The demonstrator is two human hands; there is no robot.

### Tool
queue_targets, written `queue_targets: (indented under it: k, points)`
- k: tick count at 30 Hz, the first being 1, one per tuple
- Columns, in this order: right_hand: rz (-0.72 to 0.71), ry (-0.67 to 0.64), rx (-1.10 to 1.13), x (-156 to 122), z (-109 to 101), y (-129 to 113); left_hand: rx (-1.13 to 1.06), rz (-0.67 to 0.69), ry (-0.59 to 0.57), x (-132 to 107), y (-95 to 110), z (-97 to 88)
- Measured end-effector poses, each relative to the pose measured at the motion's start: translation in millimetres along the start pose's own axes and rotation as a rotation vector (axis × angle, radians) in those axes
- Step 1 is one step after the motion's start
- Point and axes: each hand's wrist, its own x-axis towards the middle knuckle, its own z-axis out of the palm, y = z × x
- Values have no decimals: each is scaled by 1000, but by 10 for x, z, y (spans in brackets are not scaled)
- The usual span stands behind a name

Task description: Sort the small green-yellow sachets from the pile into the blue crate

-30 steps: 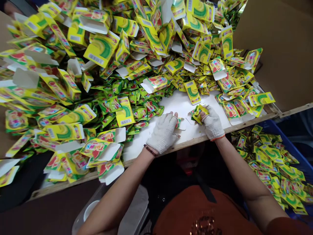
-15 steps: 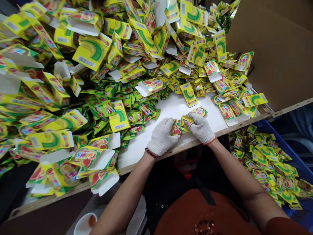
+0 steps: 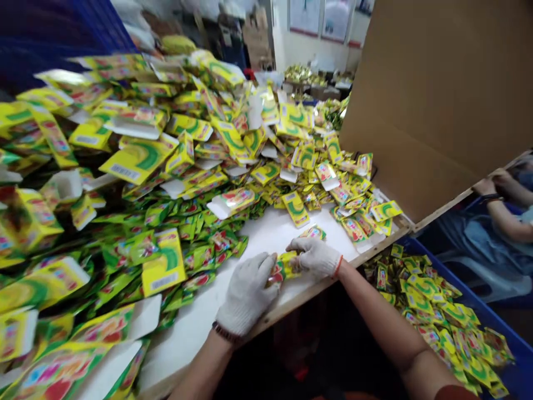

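Observation:
Both my hands wear white knit gloves and meet at the front edge of the white table (image 3: 266,236). My left hand (image 3: 249,290) is closed on a small yellow carton (image 3: 282,268), gripping its left end. My right hand (image 3: 315,256) is closed on the same carton from the right, and its fingers also seem to pinch green and yellow sachets at the carton's mouth. Just beyond my right hand lies one loose sachet (image 3: 313,232).
A deep heap of yellow cartons (image 3: 137,158) and green sachets (image 3: 200,253) covers the table's left and back. A brown cardboard wall (image 3: 433,94) stands at the right. Below it a blue bin (image 3: 512,344) holds filled cartons. Another person's arm (image 3: 506,214) shows at far right.
The camera has tilted up and the room beyond now shows. My hands have stayed together on the carton and sit nearer the table's front edge.

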Motion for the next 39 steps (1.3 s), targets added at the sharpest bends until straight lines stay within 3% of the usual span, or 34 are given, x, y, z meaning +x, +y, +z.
queue_targets:
  k: [2, 5, 8, 11, 16, 18, 22, 24, 31, 35, 39]
  points:
    - [71, 116, 100, 10, 34, 58, 8, 58, 63, 15, -24, 53]
    - [43, 264, 101, 23, 123, 91, 27, 99, 147, 25, -32, 87]
    - [-3, 262, 91, 11, 167, 67, 47, 88, 202, 6, -28, 76]
    - [-80, 220, -13, -12, 146, 38, 75, 90, 170, -3, -8, 62]
    - [-192, 310, -196, -2, 166, -33, 76, 104, 120, 44, 46, 42]
    - [-169, 300, -80, -14, 183, -60, 78, 74, 121, 56, 65, 8]
    - [13, 289, 252, -112, 182, -61, 95, -35, 148, 59, 87, -48]
    - [51, 262, 310, -163, 204, -44, 95, -69, 176, 57, 82, -30]
    - [49, -77, 385, -257, 418, -68, -30, 46, 245, 28, 38, 120]
    - [-16, -34, 325, -196, 365, -107, -147, -5, 235, 43, 29, 137]
    - [-140, -38, 1, -85, 196, -135, -590, -165, 121, 49, 72, 87]
